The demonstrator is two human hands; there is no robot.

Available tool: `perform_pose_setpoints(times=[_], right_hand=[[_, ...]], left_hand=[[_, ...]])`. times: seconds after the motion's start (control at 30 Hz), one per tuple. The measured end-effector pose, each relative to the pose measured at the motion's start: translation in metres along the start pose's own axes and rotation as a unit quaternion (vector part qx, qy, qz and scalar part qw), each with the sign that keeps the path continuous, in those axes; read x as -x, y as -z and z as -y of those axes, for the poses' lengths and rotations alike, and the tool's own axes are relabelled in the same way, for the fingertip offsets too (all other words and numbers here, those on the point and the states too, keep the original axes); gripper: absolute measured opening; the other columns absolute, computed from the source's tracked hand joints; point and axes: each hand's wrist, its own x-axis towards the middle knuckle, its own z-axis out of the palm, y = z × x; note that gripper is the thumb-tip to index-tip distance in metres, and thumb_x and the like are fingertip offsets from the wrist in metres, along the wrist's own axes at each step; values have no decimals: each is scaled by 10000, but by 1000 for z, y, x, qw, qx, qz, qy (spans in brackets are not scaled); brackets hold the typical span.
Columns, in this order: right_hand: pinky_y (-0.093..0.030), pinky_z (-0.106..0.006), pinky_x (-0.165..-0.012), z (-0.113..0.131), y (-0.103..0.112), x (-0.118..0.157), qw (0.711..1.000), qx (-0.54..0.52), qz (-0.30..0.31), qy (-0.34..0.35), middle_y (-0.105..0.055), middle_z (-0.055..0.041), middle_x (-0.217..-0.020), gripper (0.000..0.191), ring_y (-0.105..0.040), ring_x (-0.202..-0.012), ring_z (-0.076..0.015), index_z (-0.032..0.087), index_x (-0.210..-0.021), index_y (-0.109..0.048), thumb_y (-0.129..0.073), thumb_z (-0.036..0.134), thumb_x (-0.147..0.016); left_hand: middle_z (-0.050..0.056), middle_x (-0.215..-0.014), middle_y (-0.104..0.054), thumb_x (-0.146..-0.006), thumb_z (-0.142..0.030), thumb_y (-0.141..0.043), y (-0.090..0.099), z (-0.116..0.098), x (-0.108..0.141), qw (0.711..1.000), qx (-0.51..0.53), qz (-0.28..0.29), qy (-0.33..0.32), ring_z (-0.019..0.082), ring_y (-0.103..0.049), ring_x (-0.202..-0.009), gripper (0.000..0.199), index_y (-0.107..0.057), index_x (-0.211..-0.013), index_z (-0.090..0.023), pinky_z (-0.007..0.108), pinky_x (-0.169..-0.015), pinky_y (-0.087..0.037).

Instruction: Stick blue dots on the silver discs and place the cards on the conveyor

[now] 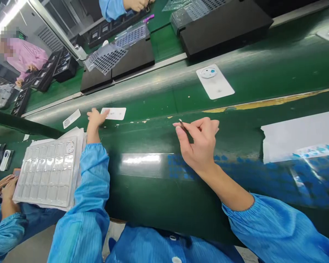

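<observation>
Right of clear tray (45,175): left hand (95,118) touches white card (116,113) (grip: cannot tell); right hand (199,142), farther right, pinches slim dark tool (183,126).

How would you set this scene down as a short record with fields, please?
Left hand: over the near end of a small white card
Right hand: pinching a slim dark item, too small to identify
Clear tray: beside the left sleeve, round piece in one corner compartment
Larger white card: beyond the right hand
Work surface: green, worn
</observation>
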Motion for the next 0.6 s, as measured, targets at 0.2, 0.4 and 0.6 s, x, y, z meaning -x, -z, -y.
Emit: perform_pose_setpoints(times=[0.2, 0.4, 0.6], right_hand=[[-510, -331, -680, -9, 19, 15, 946, -214, 173, -174, -717, -57, -924, 233, -653, -741, -196, 215, -1036, -711, -572, 402, -1051], [-557, -324, -635, -11, 22, 37, 871, -282, 282, -287, -685, -39, -763, 359, -677, -686, -202, 209, -1014, -651, -558, 555, -1034], [-547, -363, -633, -11, 19, 37, 887, -218, 321, -249, -698, -60, -765, 438, -696, -681, -234, 221, -1006, -598, -457, 633, -1045]], left_hand=[[372, -1603, -274, -610, -541, -959, -27, -34, -31, 999, 8, 12, 37, 521, -237, -1528, 1175, -364, -1491, -40, 643, -1210, -272], [186, -1354, -592, -606, -446, -980, -10, -25, -39, 989, 143, 11, -40, 354, -555, -1321, 938, -474, -1330, -131, 454, -1048, -505], [1, -1004, -688, -620, -548, -940, 17, -3, 45, 840, 449, 12, -304, 171, -687, -936, 748, -574, -1154, -174, 276, -783, -565]])
